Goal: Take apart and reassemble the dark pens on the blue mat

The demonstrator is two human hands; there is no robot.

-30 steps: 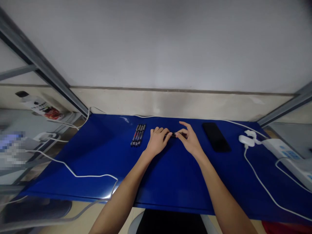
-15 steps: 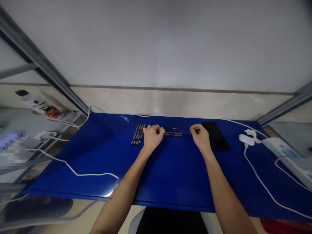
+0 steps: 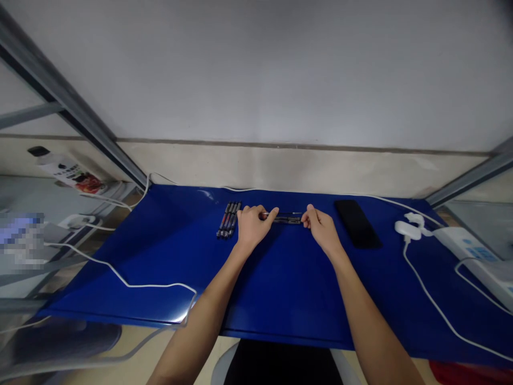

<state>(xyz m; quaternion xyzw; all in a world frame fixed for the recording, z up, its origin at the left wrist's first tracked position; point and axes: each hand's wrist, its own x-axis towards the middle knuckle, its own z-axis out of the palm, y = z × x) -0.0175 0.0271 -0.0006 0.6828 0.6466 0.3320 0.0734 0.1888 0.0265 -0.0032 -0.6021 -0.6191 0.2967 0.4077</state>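
Note:
My left hand (image 3: pixel 255 223) is closed, thumb and fingers pinching a thin rod that looks like a pen refill (image 3: pixel 285 214), pointing right with a pale far end. Just below it, dark pens or pen parts (image 3: pixel 286 220) lie crosswise on the blue tabletop (image 3: pixel 280 289). My right hand (image 3: pixel 321 229) is at their right end, its fingers curled together; whatever they pinch is too small to make out. Several dark pens (image 3: pixel 228 220) lie side by side to the left of my left hand.
A black phone (image 3: pixel 357 223) lies right of my right hand. Farther right are a white charger (image 3: pixel 407 230) with a cable and a white power strip (image 3: pixel 468 251). Another white cable (image 3: pixel 152 286) crosses the left side. A bottle (image 3: pixel 66 170) stands tilted in view beyond the left frame post.
My right hand has moved left, away from the phone and towards my left hand. A thin rod now shows stretching right from my left fingers, which have barely moved.

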